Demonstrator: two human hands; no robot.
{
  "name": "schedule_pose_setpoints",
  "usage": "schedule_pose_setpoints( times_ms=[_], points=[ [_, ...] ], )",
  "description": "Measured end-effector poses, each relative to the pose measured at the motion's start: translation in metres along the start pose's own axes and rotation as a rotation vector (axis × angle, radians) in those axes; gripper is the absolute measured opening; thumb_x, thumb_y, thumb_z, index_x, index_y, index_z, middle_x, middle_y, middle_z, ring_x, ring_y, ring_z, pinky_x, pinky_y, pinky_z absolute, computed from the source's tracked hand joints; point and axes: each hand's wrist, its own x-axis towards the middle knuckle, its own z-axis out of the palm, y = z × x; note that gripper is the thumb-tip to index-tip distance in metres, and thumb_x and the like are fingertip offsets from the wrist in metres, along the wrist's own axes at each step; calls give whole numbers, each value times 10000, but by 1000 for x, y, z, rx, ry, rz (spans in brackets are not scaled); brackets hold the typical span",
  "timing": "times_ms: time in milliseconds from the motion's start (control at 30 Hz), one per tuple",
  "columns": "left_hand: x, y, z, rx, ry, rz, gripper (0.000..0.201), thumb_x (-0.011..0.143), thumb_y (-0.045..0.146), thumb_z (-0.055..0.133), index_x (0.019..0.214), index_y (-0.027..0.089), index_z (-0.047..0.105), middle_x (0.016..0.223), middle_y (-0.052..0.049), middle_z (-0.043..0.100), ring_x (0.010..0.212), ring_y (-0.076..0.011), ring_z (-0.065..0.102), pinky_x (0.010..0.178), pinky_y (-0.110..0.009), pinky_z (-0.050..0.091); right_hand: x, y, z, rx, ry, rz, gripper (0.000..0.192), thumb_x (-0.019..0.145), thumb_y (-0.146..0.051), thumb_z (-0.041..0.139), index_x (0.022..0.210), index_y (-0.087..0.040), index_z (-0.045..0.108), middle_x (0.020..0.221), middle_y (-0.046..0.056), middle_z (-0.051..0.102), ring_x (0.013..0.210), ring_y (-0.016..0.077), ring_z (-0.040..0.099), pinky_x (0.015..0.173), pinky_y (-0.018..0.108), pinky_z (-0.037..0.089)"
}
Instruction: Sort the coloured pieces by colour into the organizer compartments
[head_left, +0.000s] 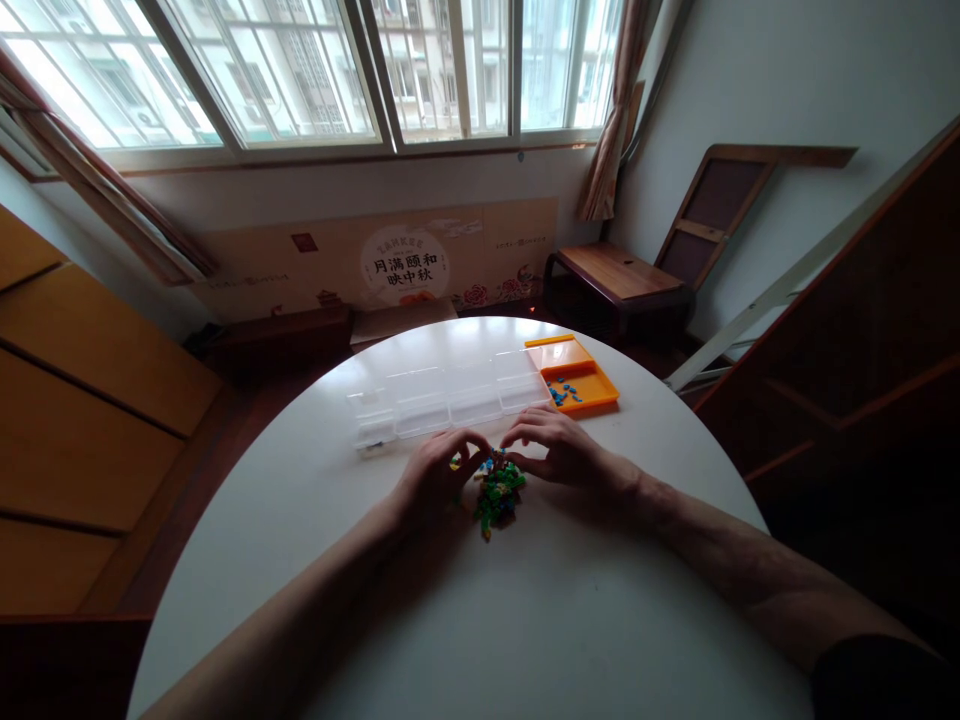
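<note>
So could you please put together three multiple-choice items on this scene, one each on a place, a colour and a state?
1. Where does the pile of small pieces lie?
A. On the white table between the hands
B. In the orange tray
C. On the wooden bench

2. What colour are the pieces in the orange tray?
A. Red
B. Blue
C. Yellow

3. How do the clear boxes appear?
A. Stacked up
B. In a row, apparently empty
C. Filled with green pieces

Answers:
1. A: the pile sits on the white table between the left hand and right hand.
2. B: only blue bits show in the tray.
3. B: they stand side by side, nothing visible inside.
</note>
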Motion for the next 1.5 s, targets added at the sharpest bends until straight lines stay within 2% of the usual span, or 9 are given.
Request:
schedule_pose_setpoints(
  times_ms=[233,400,533,633,733,933,1033,1333,1500],
  points=[
    [0,-1,0,-23,9,-11,149,1061,369,741,1031,224,737,881,-8,767,767,-153,715,734,-268,534,1,3,6,-1,-24,-42,101,1088,-326,701,1149,-283,769,1017,28,816,954,217,748,984,391,560],
    [-1,-1,0,-32,-7,-16,120,1050,348,753,1035,229,743,891,-6,777,783,-158,719,751,-272,541,2,2,7,-21,-20,-59,73,1090,-302,704,1076,-278,771,958,17,808,921,210,739,977,384,558],
    [0,2,-1,-10,62,-28,49,1037,271,723,1018,227,733,903,-4,778,780,-156,701,767,-282,539,0,8,3,-66,30,-58,54,1073,-265,721,1037,-272,762,957,18,807,916,211,736,977,387,553],
    [-1,5,-6,51,100,-51,54,963,182,701,997,221,711,891,2,750,752,-155,653,759,-290,520,-4,19,-9,-164,138,36,85,1058,-251,723,978,-257,750,908,22,779,871,220,714,929,390,548],
    [-3,6,-10,113,51,-53,91,894,162,712,962,222,727,903,-2,727,751,-160,630,741,-297,500,-10,34,-24,-269,238,187,104,1034,-256,728,931,-247,744,868,25,764,855,236,714,953,415,535],
    [-6,0,-10,121,-43,34,97,884,194,769,965,241,798,983,-19,755,811,-169,680,821,-324,532,-21,60,-38,-381,299,482,57,964,-262,736,912,-238,742,929,31,818,820,244,720,934,431,505],
    [-7,-3,-9,94,-62,53,100,893,203,782,974,246,821,1013,-28,763,804,-164,676,806,-319,532,-23,63,-35,-386,300,542,61,957,-289,728,933,-237,750,938,33,824,792,236,710,915,426,498],
    [-5,-7,-9,-3,-97,34,55,951,263,790,970,239,836,1001,-48,753,834,-179,676,815,-325,536,-18,54,-31,-354,306,463,119,996,-313,695,911,-235,725,942,41,812,840,249,724,949,439,504],
    [-2,-6,-6,-98,-32,17,141,1050,309,733,987,209,808,988,-66,727,814,-162,658,762,-294,538,-12,38,-30,-283,306,332,123,1018,-266,678,911,-235,731,865,40,761,835,246,706,939,433,527]
  ],
)
